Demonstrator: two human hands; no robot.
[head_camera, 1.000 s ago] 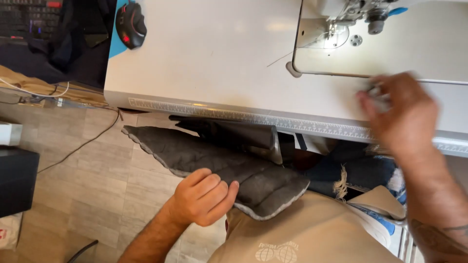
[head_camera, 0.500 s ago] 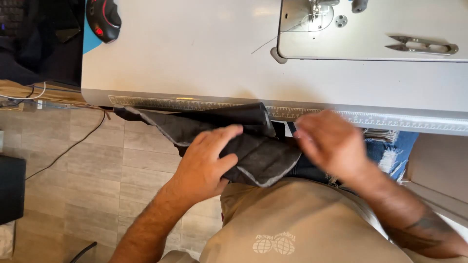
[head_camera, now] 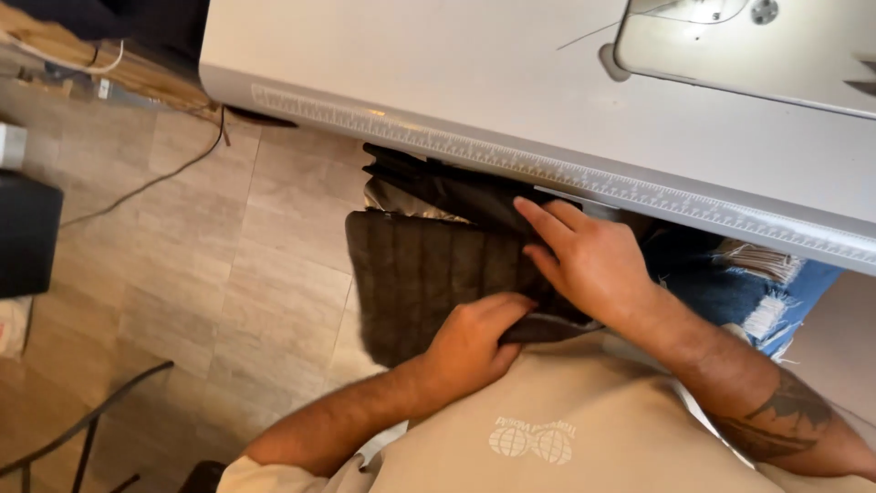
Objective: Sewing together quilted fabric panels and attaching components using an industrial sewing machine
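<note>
Two hands grip one dark quilted fabric piece [head_camera: 429, 274]: left hand [head_camera: 474, 342] pinches its near edge, right hand [head_camera: 589, 260] presses spread fingers just above; folds beneath are hidden

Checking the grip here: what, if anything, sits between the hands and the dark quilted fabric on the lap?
Nothing visible does. The left hand grips the near edge of the quilted fabric, and the right hand lies flat on its top, just below the table edge. Both touch it directly.
</note>
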